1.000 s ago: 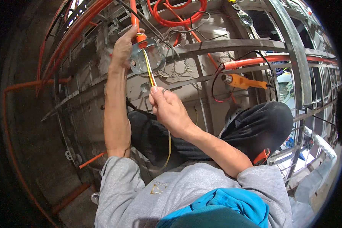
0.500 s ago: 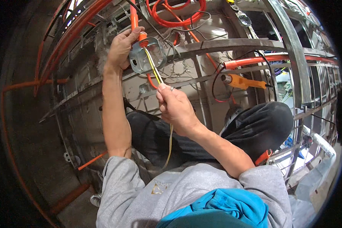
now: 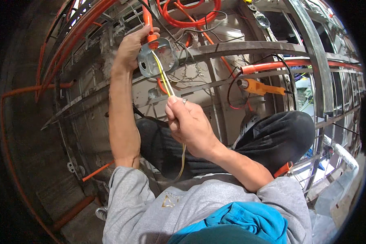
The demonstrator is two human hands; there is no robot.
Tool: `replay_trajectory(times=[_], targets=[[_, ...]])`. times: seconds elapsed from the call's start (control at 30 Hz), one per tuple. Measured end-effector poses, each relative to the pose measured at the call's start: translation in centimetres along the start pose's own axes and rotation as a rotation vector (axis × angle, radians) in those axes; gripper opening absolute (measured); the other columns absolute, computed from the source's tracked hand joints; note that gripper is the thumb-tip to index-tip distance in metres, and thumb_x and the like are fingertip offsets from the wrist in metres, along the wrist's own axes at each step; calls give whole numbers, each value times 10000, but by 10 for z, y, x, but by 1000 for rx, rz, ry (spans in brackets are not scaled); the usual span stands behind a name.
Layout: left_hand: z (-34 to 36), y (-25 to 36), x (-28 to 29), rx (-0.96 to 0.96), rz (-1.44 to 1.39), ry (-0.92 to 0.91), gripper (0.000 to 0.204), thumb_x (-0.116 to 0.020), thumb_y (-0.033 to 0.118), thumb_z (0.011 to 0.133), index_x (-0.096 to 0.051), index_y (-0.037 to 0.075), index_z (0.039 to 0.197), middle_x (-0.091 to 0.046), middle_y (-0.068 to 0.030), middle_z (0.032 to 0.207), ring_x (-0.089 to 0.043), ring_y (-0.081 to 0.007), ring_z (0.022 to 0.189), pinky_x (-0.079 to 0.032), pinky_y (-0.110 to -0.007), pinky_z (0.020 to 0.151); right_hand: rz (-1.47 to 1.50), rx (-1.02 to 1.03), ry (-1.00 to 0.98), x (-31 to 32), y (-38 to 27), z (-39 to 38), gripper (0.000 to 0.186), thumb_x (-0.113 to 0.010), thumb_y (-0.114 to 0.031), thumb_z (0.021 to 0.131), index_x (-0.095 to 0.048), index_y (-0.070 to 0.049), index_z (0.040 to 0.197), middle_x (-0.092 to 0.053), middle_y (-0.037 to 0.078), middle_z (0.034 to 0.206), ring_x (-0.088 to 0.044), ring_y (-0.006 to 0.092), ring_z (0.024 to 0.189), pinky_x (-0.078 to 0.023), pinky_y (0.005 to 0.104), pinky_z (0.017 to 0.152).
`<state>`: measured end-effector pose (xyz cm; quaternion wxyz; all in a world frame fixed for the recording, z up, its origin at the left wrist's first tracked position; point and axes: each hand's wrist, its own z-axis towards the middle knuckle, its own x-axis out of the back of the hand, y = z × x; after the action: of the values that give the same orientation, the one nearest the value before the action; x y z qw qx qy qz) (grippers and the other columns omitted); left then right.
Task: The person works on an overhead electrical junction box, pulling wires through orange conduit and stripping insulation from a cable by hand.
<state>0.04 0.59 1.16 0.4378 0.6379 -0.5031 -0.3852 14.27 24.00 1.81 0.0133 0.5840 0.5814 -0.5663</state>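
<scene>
My left hand is wrapped round an orange conduit, just above its orange fitting. That fitting enters a square metal junction box, whose open face is toward me. From the fitting's mouth a yellow and a white wire run taut across the box, down to my right hand. The right fingers are closed round these wires in a fist, thumb on top. Below the fist a loose wire tail hangs over my lap.
Metal framing crosses beyond my hands. Orange conduit coils lie at the top. A yellow-orange tool sits at right, under a conduit with an open end. My bent legs are close below. Orange pipes run along the left.
My right hand has moved slightly down toward me, drawing a longer stretch of wire from the fitting. My left hand stays at the conduit, its fingers shifted a little.
</scene>
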Motion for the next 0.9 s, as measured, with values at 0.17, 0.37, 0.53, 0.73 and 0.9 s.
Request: replay_trajectory(times=[0.17, 0.37, 0.53, 0.73, 0.9], targets=[[5, -10, 5, -18, -8, -20, 369, -644, 322, 1020, -685, -33, 1111, -696, -51, 904, -661, -116, 786, -566, -256, 722, -40, 14, 10, -5, -21, -7, 483, -383, -398, 1114, -437, -106, 733, -394, -47, 638, -387, 58, 574, -329, 258, 521], [-1, -13, 1, -28, -60, 15, 344, -649, 315, 1015, -691, -17, 1099, -697, -50, 894, -654, -102, 765, -566, -267, 698, -124, -32, -48, 5, -7, -9, 468, -368, -369, 1121, -443, -95, 749, -407, -31, 641, -424, 79, 602, -374, 274, 556], [-5, -11, -5, 14, -139, 61, 351, -654, 327, 1009, -693, -12, 1095, -696, -58, 884, -656, -112, 725, -586, -283, 653, -466, 340, -39, 46, 6, 12, 393, -438, -335, 1110, -579, -50, 878, -483, 12, 692, -490, 142, 637, -423, 297, 619], [-2, -13, -5, 21, -172, 80, 356, -662, 343, 1003, -702, -1, 1087, -698, -59, 876, -660, -117, 712, -582, -268, 632, -980, 1252, 656, 60, -2, 99, 623, -643, -498, 975, -501, -25, 1354, -508, 180, 1250, -463, 342, 1213, -343, 461, 1067], [1, -7, -7, 32, -161, 32, 340, -662, 319, 1006, -704, -8, 1087, -713, -54, 903, -670, -116, 752, -572, -268, 686, -1030, 1476, 759, 40, -17, 161, 652, -543, -572, 979, -503, -28, 1337, -583, 151, 1258, -533, 287, 1182, -323, 474, 1074]])
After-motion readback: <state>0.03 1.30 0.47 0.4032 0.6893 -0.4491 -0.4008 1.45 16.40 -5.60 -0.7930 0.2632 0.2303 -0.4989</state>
